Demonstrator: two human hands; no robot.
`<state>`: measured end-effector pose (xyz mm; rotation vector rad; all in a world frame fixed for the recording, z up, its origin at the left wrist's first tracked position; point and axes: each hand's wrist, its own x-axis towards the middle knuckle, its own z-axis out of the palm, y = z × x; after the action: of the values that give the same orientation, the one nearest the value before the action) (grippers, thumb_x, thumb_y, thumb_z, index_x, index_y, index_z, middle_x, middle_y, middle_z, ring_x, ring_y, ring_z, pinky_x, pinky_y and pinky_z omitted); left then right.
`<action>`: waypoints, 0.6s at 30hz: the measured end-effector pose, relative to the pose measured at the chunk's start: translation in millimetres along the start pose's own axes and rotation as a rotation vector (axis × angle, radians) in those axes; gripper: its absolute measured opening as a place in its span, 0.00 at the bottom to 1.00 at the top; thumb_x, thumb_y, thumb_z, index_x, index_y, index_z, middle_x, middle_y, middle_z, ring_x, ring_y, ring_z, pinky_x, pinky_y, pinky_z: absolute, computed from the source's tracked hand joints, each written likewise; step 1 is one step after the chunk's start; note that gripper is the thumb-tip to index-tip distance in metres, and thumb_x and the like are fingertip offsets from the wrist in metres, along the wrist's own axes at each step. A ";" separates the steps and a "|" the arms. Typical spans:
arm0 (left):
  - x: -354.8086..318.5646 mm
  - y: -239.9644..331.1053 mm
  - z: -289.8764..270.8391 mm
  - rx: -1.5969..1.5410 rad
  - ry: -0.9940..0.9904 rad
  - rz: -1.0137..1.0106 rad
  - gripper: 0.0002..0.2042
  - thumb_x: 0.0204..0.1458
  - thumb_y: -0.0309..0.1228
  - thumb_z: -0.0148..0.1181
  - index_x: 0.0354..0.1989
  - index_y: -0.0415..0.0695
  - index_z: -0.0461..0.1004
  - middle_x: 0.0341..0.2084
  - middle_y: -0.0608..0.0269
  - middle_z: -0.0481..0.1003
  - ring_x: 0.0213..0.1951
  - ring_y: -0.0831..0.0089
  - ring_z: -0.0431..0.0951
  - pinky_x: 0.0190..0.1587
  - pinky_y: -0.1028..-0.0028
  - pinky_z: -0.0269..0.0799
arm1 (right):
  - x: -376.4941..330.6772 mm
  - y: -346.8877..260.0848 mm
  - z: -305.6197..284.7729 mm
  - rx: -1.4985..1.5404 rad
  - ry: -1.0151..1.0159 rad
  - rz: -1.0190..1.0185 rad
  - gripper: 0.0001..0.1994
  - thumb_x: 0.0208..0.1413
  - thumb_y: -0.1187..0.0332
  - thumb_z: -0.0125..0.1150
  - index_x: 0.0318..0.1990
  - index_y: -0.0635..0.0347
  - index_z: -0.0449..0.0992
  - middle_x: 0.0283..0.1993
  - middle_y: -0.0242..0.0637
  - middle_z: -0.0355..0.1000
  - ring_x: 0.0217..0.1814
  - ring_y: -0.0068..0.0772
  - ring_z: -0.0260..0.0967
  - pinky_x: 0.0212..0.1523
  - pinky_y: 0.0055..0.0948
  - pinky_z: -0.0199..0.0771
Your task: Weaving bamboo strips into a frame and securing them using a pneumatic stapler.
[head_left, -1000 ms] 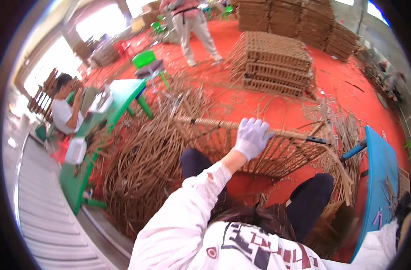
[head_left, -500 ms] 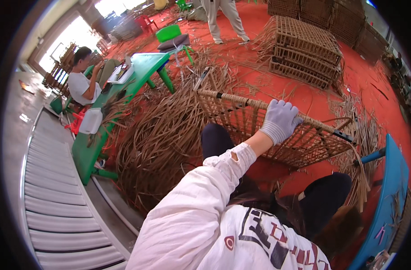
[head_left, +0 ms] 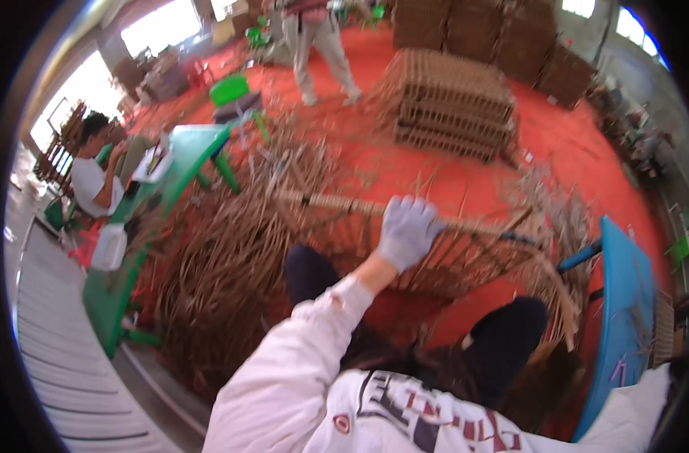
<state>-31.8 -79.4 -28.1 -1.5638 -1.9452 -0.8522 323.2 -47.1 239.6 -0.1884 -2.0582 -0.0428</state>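
Note:
My left hand, in a pale grey glove, is closed over the top rail of a half-woven cane frame standing in front of my knees. My white-sleeved left arm reaches up to it from the lower left. The rail is a light pole running left to right, with upright canes below it. My dark trouser legs sit on either side of the frame. Only a white sleeve shows at the lower right; my right hand is out of view.
A big heap of loose brown cane lies to my left on the red floor. Behind it are a green table with a seated person and a white jug. Stacked woven panels and a standing person are farther back. A blue board stands at right.
My left hand has stayed gripped on the rail. My view has swung about, so the frame and hand sit a little differently in the picture.

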 end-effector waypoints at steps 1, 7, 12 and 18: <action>-0.3 1.0 -2.8 -0.007 -0.021 0.003 0.12 0.51 0.43 0.62 0.30 0.48 0.71 0.28 0.60 0.71 0.36 0.60 0.70 0.42 0.60 0.61 | 4.6 7.8 -1.5 0.024 0.030 0.022 0.17 0.70 0.66 0.39 0.51 0.67 0.73 0.42 0.36 0.74 0.40 0.26 0.70 0.47 0.26 0.71; -5.9 3.9 -16.4 -0.028 -0.046 0.010 0.15 0.53 0.48 0.59 0.25 0.51 0.73 0.21 0.64 0.70 0.29 0.63 0.71 0.37 0.62 0.62 | -50.7 118.2 47.5 0.117 0.167 0.500 0.17 0.71 0.66 0.38 0.50 0.67 0.73 0.42 0.36 0.74 0.40 0.26 0.70 0.47 0.27 0.72; -1.8 0.4 -20.5 -0.055 -0.023 0.042 0.15 0.52 0.48 0.62 0.24 0.49 0.73 0.19 0.64 0.71 0.26 0.63 0.72 0.36 0.64 0.64 | -212.4 234.1 119.7 0.279 0.179 0.911 0.13 0.68 0.65 0.49 0.50 0.64 0.75 0.42 0.35 0.74 0.38 0.23 0.69 0.42 0.25 0.71; 8.4 -4.3 -15.6 -0.064 -0.012 0.060 0.15 0.51 0.46 0.64 0.22 0.49 0.75 0.18 0.65 0.73 0.24 0.63 0.74 0.34 0.64 0.67 | -323.9 243.3 179.0 0.631 0.036 1.195 0.17 0.68 0.58 0.50 0.54 0.60 0.74 0.41 0.32 0.76 0.35 0.19 0.70 0.36 0.21 0.72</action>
<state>-37.9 -85.9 -12.2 -1.6588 -1.8868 -0.8906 354.3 175.3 -142.1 -0.9515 -1.5371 1.2819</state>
